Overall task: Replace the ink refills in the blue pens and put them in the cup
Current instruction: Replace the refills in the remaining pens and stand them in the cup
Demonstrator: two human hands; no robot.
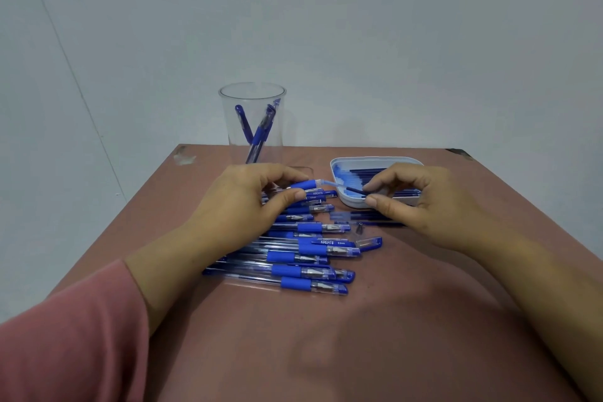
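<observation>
Refill point(354, 190) pinched right hand point(421, 206), entering pen barrel point(305, 185)

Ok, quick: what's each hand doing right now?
Left hand: closed, holding a blue pen.
Right hand: closed, pinching an ink refill whose other end sits in that pen's open front.

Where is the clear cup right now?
Head view: the clear cup stands at the far edge of the table, behind the left hand and left of the white refill tray.

A plain indoor room, its kind unclear: bare pale wall point(391, 26) behind a worn brown table point(326, 343) (corners chipped).
</observation>
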